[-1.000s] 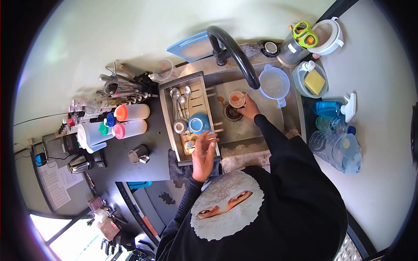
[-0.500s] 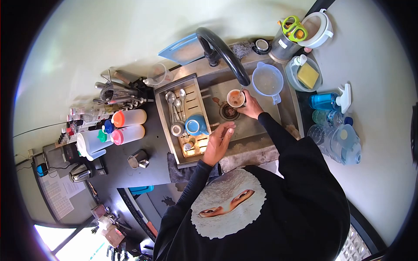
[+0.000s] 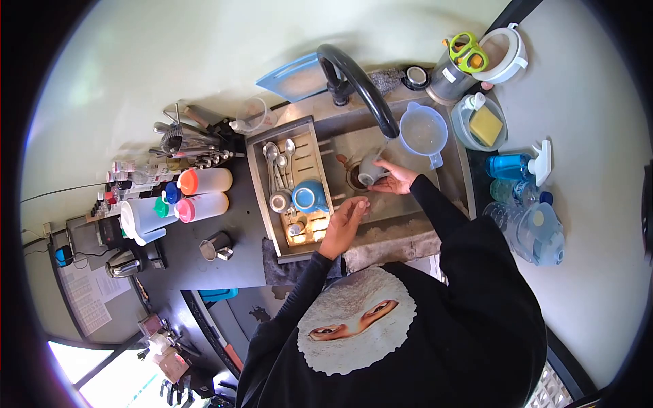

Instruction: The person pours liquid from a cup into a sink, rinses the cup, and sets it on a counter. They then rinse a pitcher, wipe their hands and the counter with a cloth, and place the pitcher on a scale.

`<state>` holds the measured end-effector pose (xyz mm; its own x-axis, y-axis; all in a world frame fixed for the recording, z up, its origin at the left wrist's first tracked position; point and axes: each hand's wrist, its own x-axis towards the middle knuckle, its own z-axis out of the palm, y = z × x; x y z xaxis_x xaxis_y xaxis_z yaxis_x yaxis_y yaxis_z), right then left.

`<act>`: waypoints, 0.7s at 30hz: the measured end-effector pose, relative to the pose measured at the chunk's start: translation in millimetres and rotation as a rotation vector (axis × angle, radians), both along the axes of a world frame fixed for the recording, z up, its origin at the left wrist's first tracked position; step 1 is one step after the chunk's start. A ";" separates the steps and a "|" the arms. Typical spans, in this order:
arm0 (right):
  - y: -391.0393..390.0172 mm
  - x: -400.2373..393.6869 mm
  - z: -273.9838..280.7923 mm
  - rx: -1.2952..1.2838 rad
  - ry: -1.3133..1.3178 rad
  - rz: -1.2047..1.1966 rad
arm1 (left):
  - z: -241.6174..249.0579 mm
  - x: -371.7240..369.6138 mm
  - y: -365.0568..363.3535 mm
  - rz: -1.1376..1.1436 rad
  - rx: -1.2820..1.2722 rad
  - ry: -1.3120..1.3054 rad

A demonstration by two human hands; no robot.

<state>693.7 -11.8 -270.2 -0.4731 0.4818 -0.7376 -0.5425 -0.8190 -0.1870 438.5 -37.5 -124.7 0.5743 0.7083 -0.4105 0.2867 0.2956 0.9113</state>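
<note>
**Cup tipped under the tap, over the sink drain**

Head view, looking straight down on the person at a steel sink [image 3: 408,204]. Right hand [image 3: 394,180] holds a small cup [image 3: 367,170] tilted on its side, fingers wrapped round its far wall, directly over the drain [image 3: 355,178] and just below the spout of the black tap [image 3: 360,78]. Left hand [image 3: 343,221] hangs just beside it over the near part of the basin, fingers loosely curled and close together, holding nothing that can be seen.

Judging by the tilt and the brown marks round the drain, the step in hand looks like emptying or rinsing the cup. A sensible next move would call for the free hand to come in to the cup's rim, with the cup kept low under the spout so it does not knock it.

Room is tight on the left: a drying rack [image 3: 289,183] with spoons [image 3: 279,160] and a blue cup [image 3: 309,196] sits right against the basin, its edge touching the left wrist's path. On the right a clear measuring jug [image 3: 423,132] stands in the basin corner near the cup. The open floor of the basin toward the person gives the most free space. Bottles [image 3: 204,194] on the dark counter and the sponge tub [image 3: 484,124] lie well apart.
</note>
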 end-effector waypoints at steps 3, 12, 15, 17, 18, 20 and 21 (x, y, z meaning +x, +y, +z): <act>11.9 -5.4 16.9 0.081 0.128 -0.271 | -20.5 13.9 12.6 0.050 0.175 0.021; -25.3 -23.5 26.6 0.104 0.514 -0.577 | -59.3 82.7 70.3 0.119 0.376 0.109; -30.6 -17.5 25.1 0.098 0.478 -0.543 | -70.2 87.5 78.7 0.080 0.257 0.135; -30.7 -12.1 24.3 0.085 0.419 -0.525 | -72.9 85.5 81.7 0.061 0.259 0.129; -29.7 -10.5 33.5 0.256 0.159 -0.382 | -68.7 81.7 84.1 0.026 0.265 0.113; -27.0 -13.3 38.4 0.417 -0.101 -0.236 | -63.7 78.5 84.3 -0.012 0.270 0.099; -24.4 -17.0 37.6 0.644 -0.571 -0.158 | -70.3 76.9 84.2 -0.010 0.330 0.122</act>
